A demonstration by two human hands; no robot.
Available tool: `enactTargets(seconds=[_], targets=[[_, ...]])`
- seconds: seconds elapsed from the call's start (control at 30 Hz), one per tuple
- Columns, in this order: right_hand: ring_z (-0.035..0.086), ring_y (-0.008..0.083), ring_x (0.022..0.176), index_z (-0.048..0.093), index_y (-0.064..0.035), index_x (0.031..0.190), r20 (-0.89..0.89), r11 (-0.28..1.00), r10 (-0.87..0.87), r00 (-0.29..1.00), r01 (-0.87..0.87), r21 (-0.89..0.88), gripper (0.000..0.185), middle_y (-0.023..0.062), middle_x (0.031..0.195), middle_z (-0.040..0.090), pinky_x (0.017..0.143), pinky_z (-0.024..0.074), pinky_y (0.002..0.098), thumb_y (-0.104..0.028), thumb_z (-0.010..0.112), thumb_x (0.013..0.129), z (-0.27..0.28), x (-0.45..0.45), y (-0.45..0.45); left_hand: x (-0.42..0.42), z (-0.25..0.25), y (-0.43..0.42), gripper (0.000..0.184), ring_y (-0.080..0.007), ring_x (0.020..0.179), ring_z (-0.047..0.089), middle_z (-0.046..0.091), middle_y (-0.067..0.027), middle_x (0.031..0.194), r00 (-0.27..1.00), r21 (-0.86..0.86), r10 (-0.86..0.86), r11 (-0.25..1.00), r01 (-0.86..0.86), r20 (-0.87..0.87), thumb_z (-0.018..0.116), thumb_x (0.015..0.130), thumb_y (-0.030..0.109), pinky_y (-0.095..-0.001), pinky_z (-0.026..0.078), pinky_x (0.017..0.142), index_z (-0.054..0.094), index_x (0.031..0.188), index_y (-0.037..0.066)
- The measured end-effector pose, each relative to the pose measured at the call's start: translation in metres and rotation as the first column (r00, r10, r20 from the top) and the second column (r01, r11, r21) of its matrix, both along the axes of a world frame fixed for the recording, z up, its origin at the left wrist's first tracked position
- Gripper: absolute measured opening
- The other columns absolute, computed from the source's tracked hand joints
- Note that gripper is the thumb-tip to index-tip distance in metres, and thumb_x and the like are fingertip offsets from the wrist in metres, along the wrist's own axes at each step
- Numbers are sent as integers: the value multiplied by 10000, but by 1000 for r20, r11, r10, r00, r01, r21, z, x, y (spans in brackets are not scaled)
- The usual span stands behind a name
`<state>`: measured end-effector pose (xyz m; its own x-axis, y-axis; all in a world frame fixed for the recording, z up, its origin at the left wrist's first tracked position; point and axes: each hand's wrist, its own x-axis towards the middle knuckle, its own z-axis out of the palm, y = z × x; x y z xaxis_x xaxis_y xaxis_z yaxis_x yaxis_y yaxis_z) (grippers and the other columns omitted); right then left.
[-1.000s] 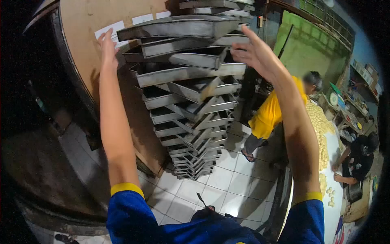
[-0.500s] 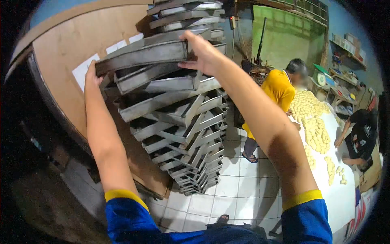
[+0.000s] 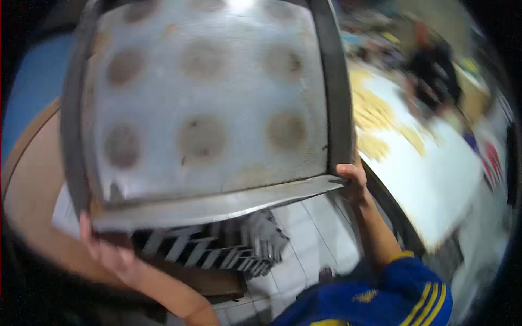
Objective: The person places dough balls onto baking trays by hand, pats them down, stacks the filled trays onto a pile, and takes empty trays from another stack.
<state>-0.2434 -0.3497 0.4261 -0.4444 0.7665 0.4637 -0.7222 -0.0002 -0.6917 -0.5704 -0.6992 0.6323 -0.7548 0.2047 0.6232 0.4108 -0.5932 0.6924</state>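
A square metal baking tray (image 3: 163,95) fills the upper left of the head view, its inside facing me. Round dark stains mark its flat bottom, and a raised rim runs around it. My left hand (image 3: 111,252) grips the near left corner. At the near right corner, my right hand (image 3: 354,176) has its thumb over the rim and its other fingers hidden behind the tray. Below the lifted tray shows part of a tall stack of similar trays (image 3: 217,244), their edges crossing at angles.
On the right stands a white table (image 3: 435,185) with yellow dough pieces (image 3: 375,111) on it. A person in dark clothes (image 3: 435,70) is at its far side, blurred. A wooden panel (image 3: 32,185) rises on the left. White floor tiles (image 3: 304,233) lie below.
The tray has come off the top of the stack and tilted up toward me in both hands. My view has turned right, and the person in yellow is out of sight.
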Motion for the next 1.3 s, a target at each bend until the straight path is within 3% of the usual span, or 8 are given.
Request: enactTargets(seconds=[0.2, 0.37, 0.5, 0.6, 0.93, 1.1, 1.27, 1.3], targets=[[342, 209, 1618, 192, -42, 1797, 483, 754, -481, 732, 626, -197, 1241, 108, 1794, 344, 1319, 229, 323, -133, 729, 682, -145, 278, -92, 123, -189, 179, 914, -440, 1557, 435, 408, -284, 1708, 960, -395, -275, 876, 276, 63, 660, 899, 328, -602, 402, 1266, 375, 1710, 17], [330, 249, 1652, 305, -11, 1764, 708, 401, -597, 377, 905, -143, 1227, 134, 1786, 382, 1344, 179, 337, -185, 706, 618, -179, 411, -184, 296, -308, 333, 828, -376, 1529, 489, 477, -236, 1670, 521, -510, -719, 268, 818, 459, 611, 866, 148, -477, 419, 1263, 455, 1658, -36], [394, 216, 1602, 310, -64, 1776, 771, 234, -579, 265, 960, -155, 1163, 115, 1789, 389, 1229, 382, 314, -116, 661, 668, -240, 484, -180, 395, -416, 450, 761, -294, 1449, 575, 556, -192, 1613, 238, -464, -785, -69, 883, 572, 532, 881, -1, -399, 450, 1219, 482, 1638, -61], [427, 206, 1570, 309, -105, 1783, 797, 133, -527, 296, 955, -266, 1105, 103, 1798, 380, 1107, 479, 283, -42, 620, 725, -299, 544, -131, 467, -495, 545, 737, -150, 1015, 673, 656, -83, 1388, 139, -489, -713, -312, 815, 687, 544, 956, 85, -328, 591, 857, 470, 1685, 167], [371, 254, 1626, 305, -173, 1791, 819, 129, -439, 369, 928, -349, 1075, 99, 1826, 333, 1194, 423, 318, 43, 586, 777, -421, 663, -15, 564, -628, 649, 733, -136, 1038, 624, 660, -90, 1383, 272, -609, -618, -436, 662, 738, 597, 947, -21, -291, 541, 881, 520, 1659, 137], [429, 331, 1588, 345, -189, 1770, 989, 329, -148, 3, 943, 46, 1048, 171, 1737, 419, 1222, 469, 384, 8, 758, 828, -475, 679, -18, 564, -665, 652, 710, -249, 1336, 645, 669, -138, 1475, 338, -768, -760, -313, 559, 555, 559, 938, -112, -374, 510, 1136, 552, 1627, 59], [484, 364, 1525, 425, -139, 1712, 963, 264, -34, -269, 926, 268, 861, 193, 1599, 513, 1192, 504, 436, -91, 784, 931, -415, 672, 39, 549, -649, 753, 411, -181, 1055, 721, 794, -73, 1185, 196, -715, -689, -656, 240, 698, 683, 1056, 159, -345, 566, 929, 712, 1454, 64], [524, 356, 1480, 469, -102, 1665, 908, 189, -16, -418, 891, 413, 767, 192, 1553, 544, 1167, 519, 441, -119, 775, 962, -407, 674, 66, 555, -647, 788, 355, -156, 932, 723, 808, -42, 1048, 93, -814, -823, -527, 245, 561, 701, 1081, 272, -326, 563, 851, 767, 1362, 65]])
